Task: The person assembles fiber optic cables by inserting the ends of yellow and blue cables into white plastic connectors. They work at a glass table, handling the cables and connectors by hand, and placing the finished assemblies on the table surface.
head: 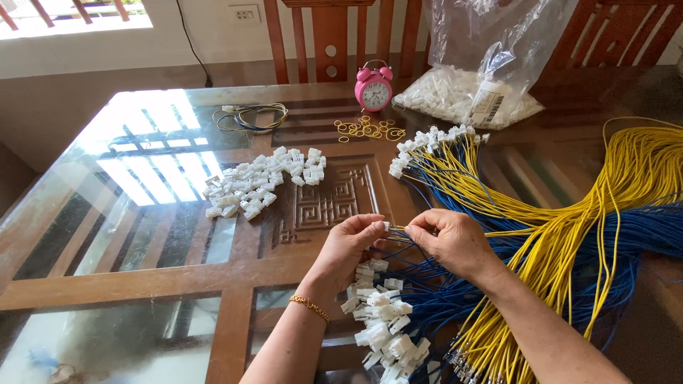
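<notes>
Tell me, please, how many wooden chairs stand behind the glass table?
2. One wooden chair stands at the far edge behind the pink alarm clock; the second chair stands at the far right, behind the plastic bag. Others may be out of frame.

Single head-worn view, looking steeply down and forward over a glass-topped table [178,235], hands close below

A glass-topped wooden desk [142,213] carries loose white plugs [260,181] at ten o'clock, a pink clock [373,89] and rubber bands [366,129] at twelve, a plastic bag [484,71] at one, yellow and blue wires [569,227] at three.
</notes>
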